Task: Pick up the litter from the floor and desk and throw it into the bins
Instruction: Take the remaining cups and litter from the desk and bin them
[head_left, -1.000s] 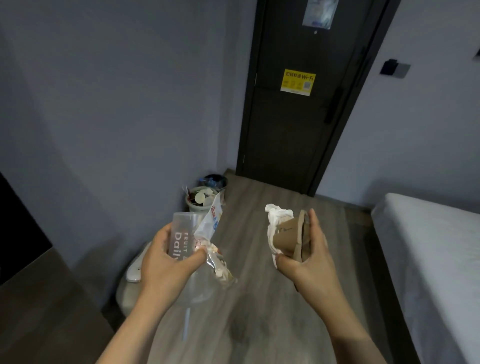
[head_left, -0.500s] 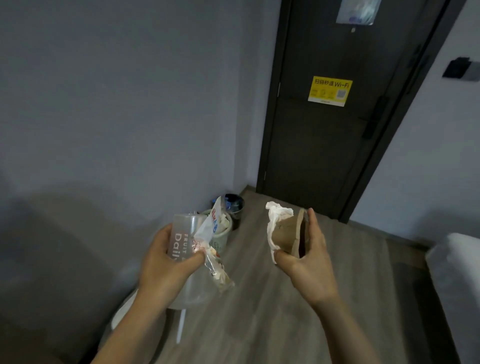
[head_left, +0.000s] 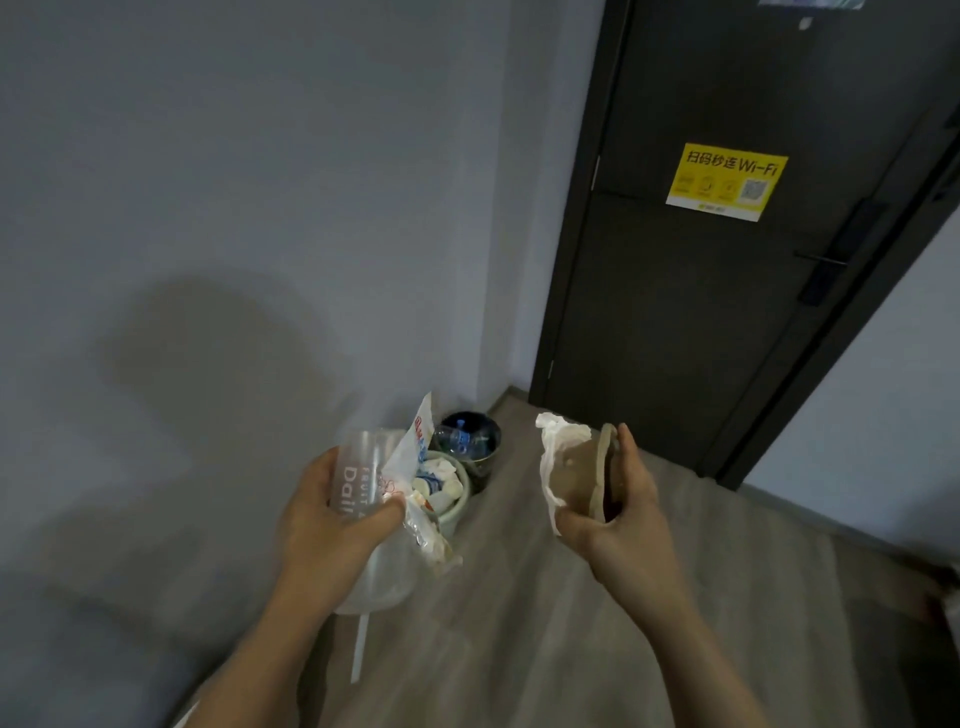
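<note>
— What's the left hand (head_left: 332, 519) got?
— Fingers curled round a clear cup (head_left: 358, 467) and a crinkled wrapper (head_left: 415, 457); a straw (head_left: 360, 644) hangs below.
— And the right hand (head_left: 623, 519)?
— It grips a brown cup (head_left: 576, 483) with white tissue (head_left: 556, 441) against it.
— The bins?
— On the floor (head_left: 519, 597) at the wall corner, just beyond the left hand. The pale bin (head_left: 456, 514), full, is nearer; the dark bin (head_left: 480, 470) is behind it, left of the door (head_left: 701, 312).

The yellow sticker (head_left: 726, 181) on the dark door (head_left: 675, 322) says "扫码秒连 Wi-Fi". The clear cup (head_left: 358, 470) shows white letters "Dail" and small "FRUIT". The wrapper (head_left: 422, 431) letters are too blurry.
</note>
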